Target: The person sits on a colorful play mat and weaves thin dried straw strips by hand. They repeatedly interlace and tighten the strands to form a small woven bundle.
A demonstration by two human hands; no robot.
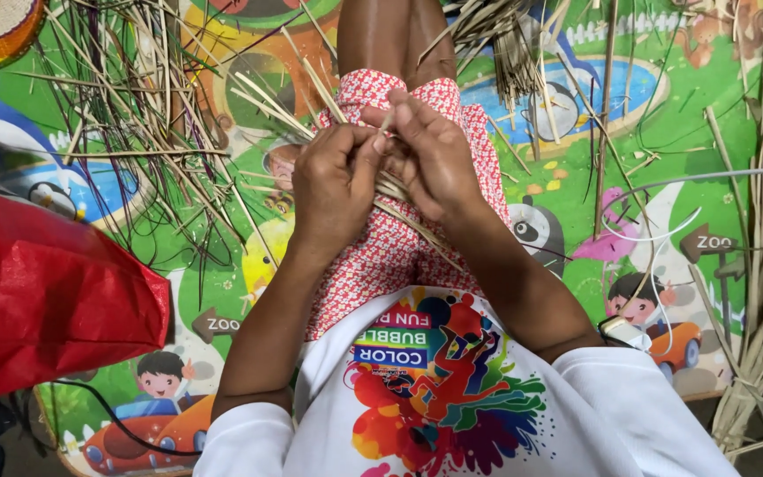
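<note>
While you sit on the colourful play mat, your left hand and right hand meet over your lap, both closed on a bundle of dry straw strips. The fingers of each hand pinch the strips between them, the loose ends fanning up and left from your fingers. More dry stalks lie scattered left of your fingers, and a red bag sits lower left.
</note>
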